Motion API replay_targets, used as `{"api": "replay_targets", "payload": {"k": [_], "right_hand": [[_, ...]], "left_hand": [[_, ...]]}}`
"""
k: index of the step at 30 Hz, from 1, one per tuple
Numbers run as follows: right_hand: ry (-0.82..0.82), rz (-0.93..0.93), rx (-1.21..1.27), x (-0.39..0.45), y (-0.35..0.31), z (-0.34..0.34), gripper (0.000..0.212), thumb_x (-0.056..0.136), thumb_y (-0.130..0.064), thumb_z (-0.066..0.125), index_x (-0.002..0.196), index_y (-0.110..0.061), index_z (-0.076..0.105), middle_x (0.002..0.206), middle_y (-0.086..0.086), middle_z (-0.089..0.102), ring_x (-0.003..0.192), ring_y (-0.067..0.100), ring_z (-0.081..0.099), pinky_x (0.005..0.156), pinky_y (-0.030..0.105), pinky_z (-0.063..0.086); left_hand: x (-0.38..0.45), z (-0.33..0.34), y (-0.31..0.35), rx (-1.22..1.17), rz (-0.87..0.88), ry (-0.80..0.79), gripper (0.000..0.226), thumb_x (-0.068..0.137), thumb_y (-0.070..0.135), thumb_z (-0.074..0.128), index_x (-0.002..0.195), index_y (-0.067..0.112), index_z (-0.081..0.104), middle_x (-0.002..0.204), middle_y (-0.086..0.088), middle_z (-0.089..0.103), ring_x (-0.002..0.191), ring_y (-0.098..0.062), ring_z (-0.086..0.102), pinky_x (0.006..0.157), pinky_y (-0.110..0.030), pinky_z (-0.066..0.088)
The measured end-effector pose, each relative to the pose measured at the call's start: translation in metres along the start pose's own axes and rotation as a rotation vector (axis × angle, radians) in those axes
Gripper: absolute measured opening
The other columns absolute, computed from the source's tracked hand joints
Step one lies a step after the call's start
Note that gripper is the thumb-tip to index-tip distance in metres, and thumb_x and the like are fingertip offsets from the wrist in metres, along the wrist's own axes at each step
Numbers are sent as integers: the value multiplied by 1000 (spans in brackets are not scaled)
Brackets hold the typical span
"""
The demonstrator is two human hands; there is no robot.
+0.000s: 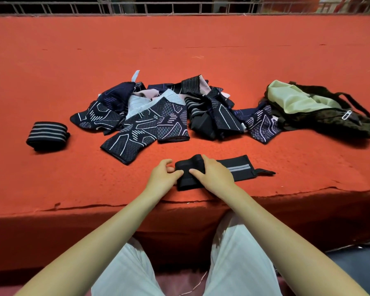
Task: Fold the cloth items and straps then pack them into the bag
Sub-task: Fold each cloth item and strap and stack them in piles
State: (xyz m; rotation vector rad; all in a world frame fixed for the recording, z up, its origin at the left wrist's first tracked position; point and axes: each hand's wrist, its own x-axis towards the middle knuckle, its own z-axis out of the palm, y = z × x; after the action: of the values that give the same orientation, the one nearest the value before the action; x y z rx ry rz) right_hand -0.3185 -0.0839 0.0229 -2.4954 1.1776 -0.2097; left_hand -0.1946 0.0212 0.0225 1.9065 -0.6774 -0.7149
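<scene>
Both hands on black strap at near bench edge: left hand pinches rolled end, right hand curls over roll. Best keep roll tight, edges aligned, feed grey-striped tail leftward. Finished strap roll lies far left; unfolded cloth pile beyond; open bag at right, unobstructed.

A broad orange-red felt-covered tabletop fills most of the view, its cloth torn and cracked along the near edge. A grey metal railing runs along its far side, with darkness behind it. White trousers show below the tabletop's near edge.
</scene>
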Motion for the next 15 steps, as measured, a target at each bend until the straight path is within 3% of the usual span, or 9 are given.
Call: {"api": "replay_targets", "payload": {"k": [4,9,13,15], "right_hand": [[165,-30,116,-3,10,2,61,88,-47,59,139,-18,43,125,5,48,122,24,39,94,37,42],[284,-200,223,-11,15,8,27,87,-24,64,111,-13,67,102,2,52,105,20,45,89,32,42],[284,-215,246,-14,20,11,21,89,-20,61,107,-12,71,97,0,52,98,18,50,83,25,38],[262,-166,349,-14,24,6,19,90,-25,60,103,-17,72,92,-4,53,90,15,53,78,27,41]], "left_hand": [[0,4,7,-53,-32,-132,42,89,11,61,129,6,52,94,-6,64,73,-16,63,63,-26,57],[5,7,9,-113,-67,-112,25,89,10,61,112,3,64,75,-5,63,56,-9,56,68,-28,56],[4,9,6,-254,-85,-89,18,94,15,55,105,6,67,89,-5,67,73,-14,61,61,-17,54],[2,12,5,-362,-101,-110,20,94,18,54,102,8,69,98,-9,71,82,-17,66,68,-17,54]]}}
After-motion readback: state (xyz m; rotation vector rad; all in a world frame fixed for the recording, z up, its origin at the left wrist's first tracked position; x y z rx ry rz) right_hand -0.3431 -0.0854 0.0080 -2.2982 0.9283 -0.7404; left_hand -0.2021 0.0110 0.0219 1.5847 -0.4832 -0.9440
